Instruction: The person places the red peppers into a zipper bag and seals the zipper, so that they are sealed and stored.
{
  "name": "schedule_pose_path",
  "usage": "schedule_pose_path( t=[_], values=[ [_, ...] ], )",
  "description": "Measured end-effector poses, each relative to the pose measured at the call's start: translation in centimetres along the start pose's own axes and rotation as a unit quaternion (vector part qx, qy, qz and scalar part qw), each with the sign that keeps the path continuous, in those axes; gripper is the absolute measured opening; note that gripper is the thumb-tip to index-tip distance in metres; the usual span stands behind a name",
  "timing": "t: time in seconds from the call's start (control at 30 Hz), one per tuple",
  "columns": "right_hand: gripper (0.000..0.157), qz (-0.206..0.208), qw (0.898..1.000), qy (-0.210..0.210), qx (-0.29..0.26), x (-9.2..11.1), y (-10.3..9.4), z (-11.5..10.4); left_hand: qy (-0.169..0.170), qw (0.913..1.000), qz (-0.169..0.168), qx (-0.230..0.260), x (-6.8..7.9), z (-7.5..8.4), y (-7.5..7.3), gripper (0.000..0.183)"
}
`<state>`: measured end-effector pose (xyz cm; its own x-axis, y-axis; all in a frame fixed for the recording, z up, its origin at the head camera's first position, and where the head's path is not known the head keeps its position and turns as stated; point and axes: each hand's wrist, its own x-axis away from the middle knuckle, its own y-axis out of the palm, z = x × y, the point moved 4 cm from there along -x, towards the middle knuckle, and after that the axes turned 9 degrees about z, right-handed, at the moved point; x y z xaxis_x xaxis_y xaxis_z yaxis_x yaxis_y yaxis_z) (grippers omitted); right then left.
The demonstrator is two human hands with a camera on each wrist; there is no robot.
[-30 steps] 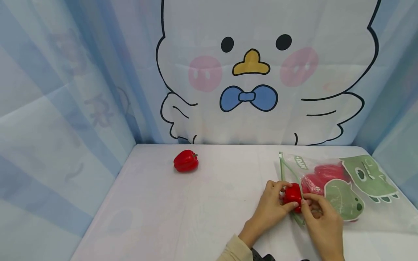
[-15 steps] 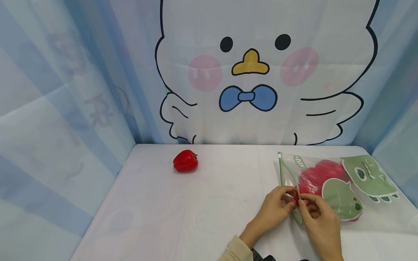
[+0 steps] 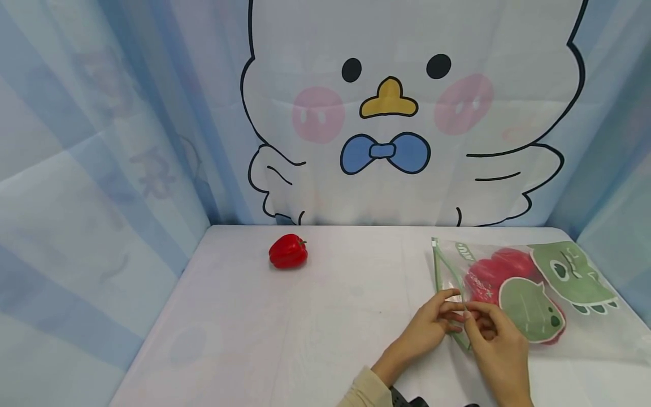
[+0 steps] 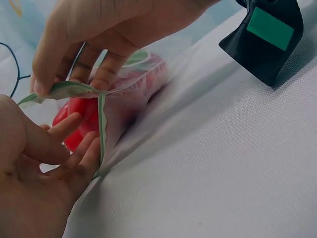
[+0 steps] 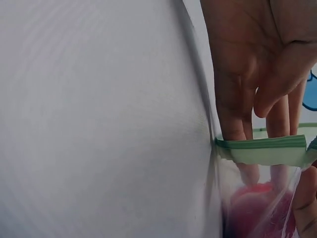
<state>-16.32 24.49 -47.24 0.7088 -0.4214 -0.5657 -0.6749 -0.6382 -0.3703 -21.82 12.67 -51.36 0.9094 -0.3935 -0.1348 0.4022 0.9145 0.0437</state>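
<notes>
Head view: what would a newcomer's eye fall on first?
Probably the huge cartoon bird on the backdrop, top centre. Next, the red pepper on the white table, left of centre. Then, at right, left fingers inside the mouth of a clear bag and right fingers pinching its edge.

A white worktop (image 3: 325,339) with a fine woven texture fills the lower part of the head view, its far right corner rounded. Behind its far edge hangs a pale backdrop (image 3: 396,198) printed with a big white cartoon bird: black oval eyes, a yellow beak (image 3: 390,104), pink cheeks (image 3: 318,115), a blue bow tie (image 3: 385,153). Blue-and-white cloth (image 3: 76,237) slopes along the left edge; a bluish curtain (image 3: 615,215) borders the far right corner. Light is soft, with faint shadows.
</notes>
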Motion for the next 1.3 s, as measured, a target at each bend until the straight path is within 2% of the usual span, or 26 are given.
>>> schedule_pose_path(
  t=[0.33, 0.5, 0.7, 0.87, 0.93, 1.03, 1.13, 1.3],
  values=[
    [0.024, 0.001, 1.000, -0.009, -0.013, 0.1, 0.1, 0.0, -0.002, 0.9996, -0.020, -0.019, 0.0, -0.3, 0.1, 0.070],
    [0.022, -0.003, 1.000, 0.003, -0.004, 0.0, 0.1, 0.1, -0.011, 0.9992, -0.023, -0.031, -0.1, -0.1, -0.2, 0.068],
    [0.021, -0.009, 1.000, 0.016, 0.007, 0.0, 0.1, 0.3, -0.005, 0.9988, -0.041, -0.026, -0.2, 0.2, -0.7, 0.068],
    [0.021, -0.015, 1.000, 0.019, 0.009, 0.1, 0.0, 0.2, -0.004, 0.9986, -0.036, -0.039, -0.2, 0.5, -1.2, 0.064],
    [0.019, -0.018, 1.000, 0.022, 0.011, 0.2, 0.0, 0.1, -0.001, 0.9975, -0.026, -0.066, -0.1, 0.8, -1.6, 0.061],
    [0.018, -0.021, 0.999, 0.029, 0.014, 0.2, 0.1, 0.1, 0.011, 0.9912, -0.011, -0.131, 0.1, 1.5, -2.2, 0.055],
    [0.018, -0.022, 0.999, 0.033, 0.016, 0.2, 0.1, 0.2, 0.031, 0.9791, -0.003, -0.201, 0.2, 2.4, -2.8, 0.050],
    [0.019, -0.020, 0.999, 0.039, 0.014, 0.1, 0.2, 0.2, 0.051, 0.9580, 0.007, -0.282, 0.2, 3.8, -3.9, 0.047]
  ],
)
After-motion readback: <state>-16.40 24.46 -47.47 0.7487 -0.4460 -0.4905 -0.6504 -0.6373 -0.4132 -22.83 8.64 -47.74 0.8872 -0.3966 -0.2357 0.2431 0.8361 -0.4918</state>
